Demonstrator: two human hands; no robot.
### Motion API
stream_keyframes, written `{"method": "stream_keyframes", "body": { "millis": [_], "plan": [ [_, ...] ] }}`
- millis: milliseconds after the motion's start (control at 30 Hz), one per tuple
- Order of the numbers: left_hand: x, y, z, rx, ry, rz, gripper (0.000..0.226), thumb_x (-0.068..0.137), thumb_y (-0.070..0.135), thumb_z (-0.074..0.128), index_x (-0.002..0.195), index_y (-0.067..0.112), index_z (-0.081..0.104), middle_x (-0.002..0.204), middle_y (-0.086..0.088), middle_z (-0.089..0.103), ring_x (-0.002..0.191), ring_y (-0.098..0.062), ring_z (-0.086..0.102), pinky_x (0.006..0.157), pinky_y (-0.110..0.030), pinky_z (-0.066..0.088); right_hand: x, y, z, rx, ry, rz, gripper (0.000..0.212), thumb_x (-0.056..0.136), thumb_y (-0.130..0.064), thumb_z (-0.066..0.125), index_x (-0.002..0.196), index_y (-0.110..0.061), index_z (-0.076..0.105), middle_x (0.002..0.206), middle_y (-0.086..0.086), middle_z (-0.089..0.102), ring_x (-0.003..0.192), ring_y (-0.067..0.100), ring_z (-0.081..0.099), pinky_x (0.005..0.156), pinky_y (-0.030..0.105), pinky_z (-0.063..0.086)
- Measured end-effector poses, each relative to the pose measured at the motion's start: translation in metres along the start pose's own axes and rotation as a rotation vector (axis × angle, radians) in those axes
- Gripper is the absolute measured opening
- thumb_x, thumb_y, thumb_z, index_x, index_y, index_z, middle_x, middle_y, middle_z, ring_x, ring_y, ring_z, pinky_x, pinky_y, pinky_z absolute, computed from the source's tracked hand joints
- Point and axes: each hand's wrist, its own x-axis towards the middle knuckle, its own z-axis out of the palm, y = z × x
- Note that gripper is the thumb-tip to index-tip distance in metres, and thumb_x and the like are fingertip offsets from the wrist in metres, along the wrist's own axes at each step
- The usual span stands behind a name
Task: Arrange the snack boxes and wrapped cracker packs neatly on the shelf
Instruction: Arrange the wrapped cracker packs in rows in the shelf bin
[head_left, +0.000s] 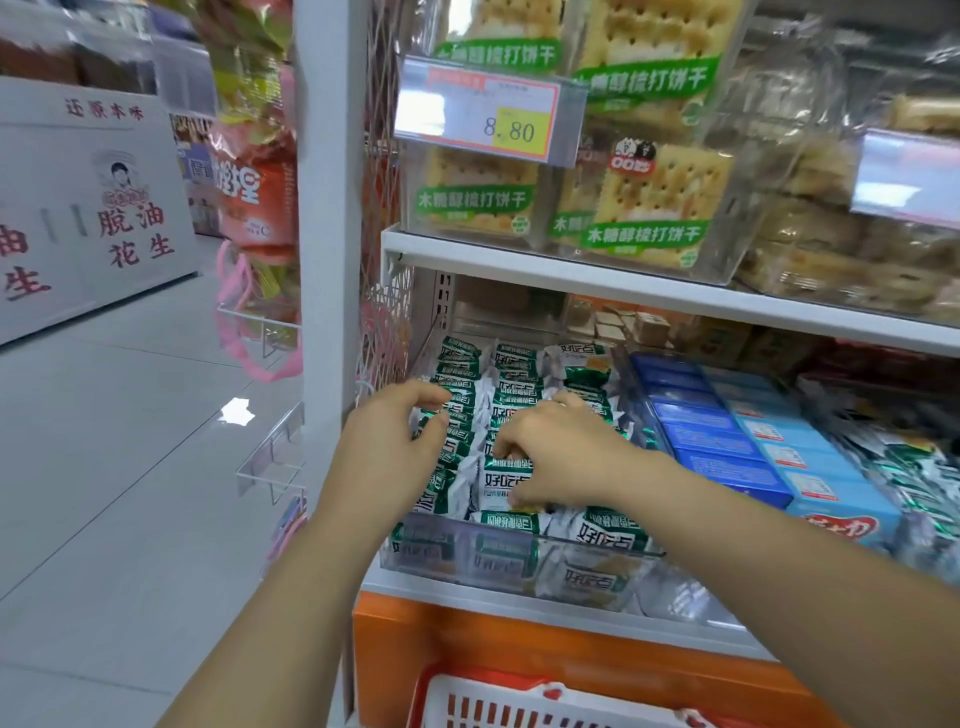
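Here, the white shelf (441, 588) carries a clear bin (467, 526) of green wrapped cracker packs (514, 387); blue snack boxes (727, 457) lie just right of the bin. Over the bin, left hand (389, 447) and right hand (561, 457) each pinch packs.

Bright, even overhead light; glare spot on the floor tiles (238, 410); edges bend and blur slightly.
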Motion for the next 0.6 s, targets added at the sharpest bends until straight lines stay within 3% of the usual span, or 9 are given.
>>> {"method": "stream_keyframes", "body": {
  "millis": [100,233,333,433,500,600],
  "plan": [
    [0.0,-0.002,-0.001,0.006,-0.02,0.009,0.023,0.093,0.018,0.057,0.115,0.021,0.064,0.12,0.007,0.062,0.102,0.001,0.047,0.089,-0.016,0.031,0.001,0.0,0.002,0.021,0.028,0.019,0.024,0.08,-0.038,0.07,0.097,-0.024,0.061,0.083,-0.01,0.051,0.086,0.015,0.044,0.107,0.04,0.025],
    [-0.001,-0.002,-0.004,0.016,-0.036,0.026,0.024,0.093,0.019,0.057,0.116,0.023,0.063,0.122,0.009,0.06,0.102,0.003,0.044,0.09,-0.014,0.029,-0.008,0.009,-0.004,0.191,0.082,0.087,0.025,0.082,-0.04,0.067,0.101,-0.026,0.056,0.095,-0.01,0.052,0.09,0.011,0.044,0.098,0.034,0.034],
    [-0.001,0.003,-0.006,0.034,-0.05,0.117,0.034,0.091,0.024,0.061,0.124,0.028,0.059,0.122,0.013,0.059,0.103,0.006,0.044,0.091,-0.011,0.028,-0.02,0.013,-0.014,0.34,0.205,0.153,0.024,0.085,-0.039,0.065,0.102,-0.031,0.05,0.109,-0.011,0.059,0.105,0.011,0.051,0.102,0.035,0.037],
    [-0.006,0.013,-0.004,-0.093,-0.144,0.164,0.046,0.088,0.033,0.064,0.131,0.041,0.051,0.119,0.023,0.057,0.106,0.007,0.049,0.085,-0.006,0.032,-0.036,0.007,-0.025,0.373,0.352,0.1,0.025,0.083,-0.041,0.067,0.097,-0.036,0.047,0.101,-0.017,0.058,0.106,0.009,0.053,0.1,0.035,0.039],
    [-0.01,0.02,-0.001,-0.211,-0.2,0.184,0.039,0.088,0.031,0.064,0.125,0.038,0.059,0.119,0.022,0.061,0.107,0.006,0.054,0.089,-0.01,0.039,-0.045,0.001,-0.031,0.367,0.428,0.046,0.023,0.081,-0.041,0.069,0.096,-0.035,0.053,0.092,-0.021,0.057,0.097,0.007,0.053,0.093,0.029,0.036],
    [-0.012,0.027,0.0,-0.365,-0.236,0.179,0.02,0.089,0.02,0.063,0.105,0.028,0.071,0.1,0.015,0.071,0.093,0.001,0.063,0.087,-0.021,0.048,-0.056,-0.002,-0.035,0.389,0.482,0.035,0.025,0.077,-0.041,0.072,0.095,-0.039,0.055,0.093,-0.023,0.059,0.096,0.005,0.053,0.089,0.023,0.036]
  ]
}}
